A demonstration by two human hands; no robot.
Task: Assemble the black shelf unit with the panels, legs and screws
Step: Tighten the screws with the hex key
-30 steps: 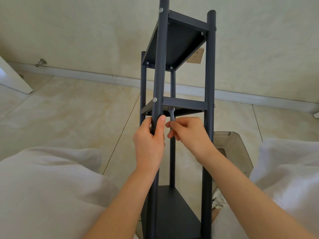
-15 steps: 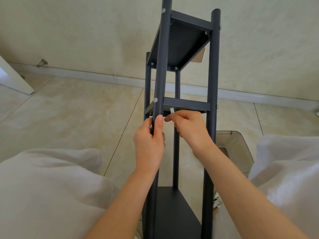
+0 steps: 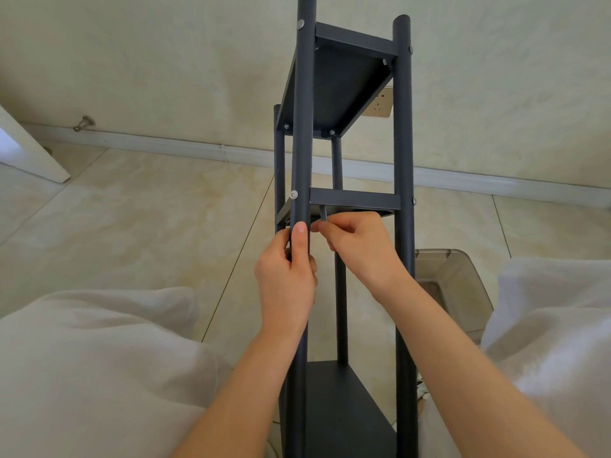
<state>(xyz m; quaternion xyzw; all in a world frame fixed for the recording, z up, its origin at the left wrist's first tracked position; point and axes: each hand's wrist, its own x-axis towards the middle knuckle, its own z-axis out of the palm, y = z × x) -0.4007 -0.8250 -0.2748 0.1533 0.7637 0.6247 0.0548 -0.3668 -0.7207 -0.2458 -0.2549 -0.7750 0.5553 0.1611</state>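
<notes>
The left hand point(image 3: 286, 276) wraps the black front leg point(image 3: 302, 127), thumb pointing up along it. Beside it, the right hand point(image 3: 357, 246) pinches a small wrench point(image 3: 323, 214) under the middle panel point(image 3: 353, 200) just above

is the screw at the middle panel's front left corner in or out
In: a silver round screw head sits on the black tubular leg level with the black middle panel. How tight, cannot tell.

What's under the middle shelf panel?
The right hand pinches a small grey wrench reaching up beneath the middle panel. Its tip and whatever it turns are hidden by the panel's front edge.
</notes>
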